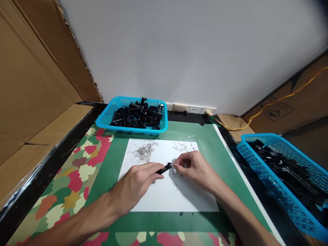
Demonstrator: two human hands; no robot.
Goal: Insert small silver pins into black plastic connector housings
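My left hand [143,176] pinches a small black plastic part [164,168] above a white sheet [153,201]. The part's free end points to the right, toward my right hand [189,165]. That hand has its thumb and index finger pressed together just beside this end; whatever they hold is too small to make out. Behind my left hand lies a pile of small silvery metal pieces [145,152] on the sheet. More such pieces [180,147] are scattered behind my right hand, and a few lie under its fingers.
A blue basket [130,130] of black parts stands at the back of the green mat [184,130]. Another blue basket [279,191] with black parts is at the right. Wall sockets [194,109] with yellow and red wires [252,119] are behind. Cardboard [38,78] borders the left side.
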